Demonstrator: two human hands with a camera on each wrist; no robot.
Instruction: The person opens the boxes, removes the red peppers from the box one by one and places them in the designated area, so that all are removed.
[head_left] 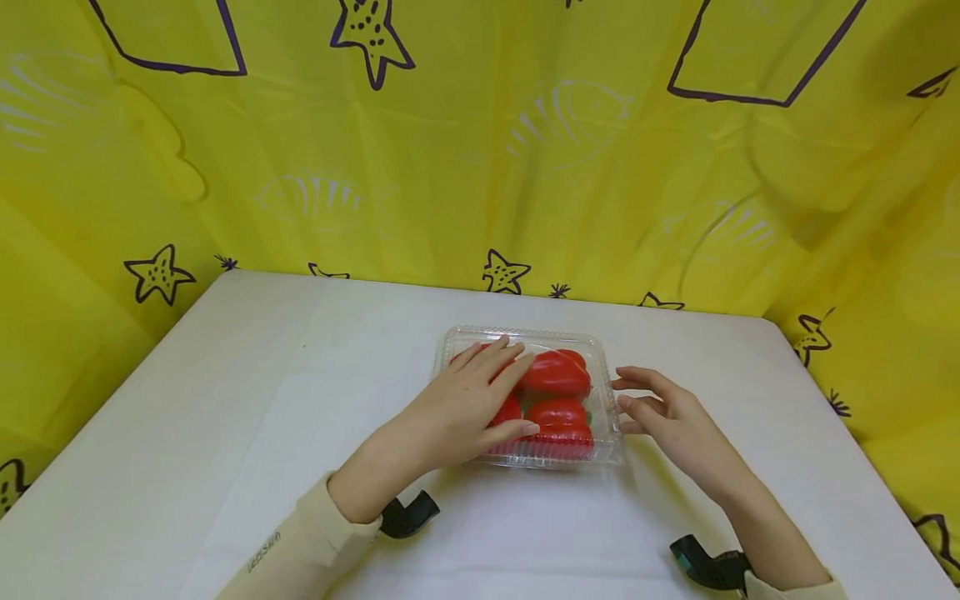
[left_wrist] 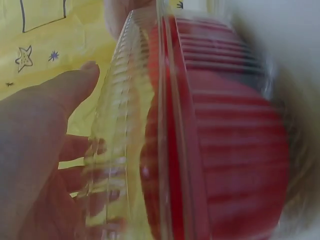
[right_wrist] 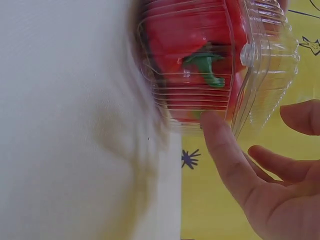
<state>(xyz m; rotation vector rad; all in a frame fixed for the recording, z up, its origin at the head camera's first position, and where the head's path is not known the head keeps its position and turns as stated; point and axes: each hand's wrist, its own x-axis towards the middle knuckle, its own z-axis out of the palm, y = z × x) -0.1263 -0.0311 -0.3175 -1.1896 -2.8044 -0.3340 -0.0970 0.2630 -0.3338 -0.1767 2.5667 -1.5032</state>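
Note:
A clear plastic clamshell container (head_left: 606, 379) sits on the white table, its lid closed over several red bell peppers (head_left: 558, 377). Through its ribbed side, the right wrist view shows a pepper's green stem (right_wrist: 210, 67). My left hand (head_left: 468, 404) rests across the left part of the lid with fingers spread, hiding some of the peppers. Beside the container's right edge is my right hand (head_left: 671, 421), fingers loosely bent. One of its fingertips (right_wrist: 212, 120) is right at the container's side wall in the right wrist view. Neither hand grips anything.
The white table (head_left: 337, 358) extends around the container on all sides. Behind it and at both sides hangs a yellow curtain (head_left: 450, 167) printed with stars and fish. A dark wrist mount (head_left: 408, 515) shows at the left sleeve, another (head_left: 708, 567) at the right.

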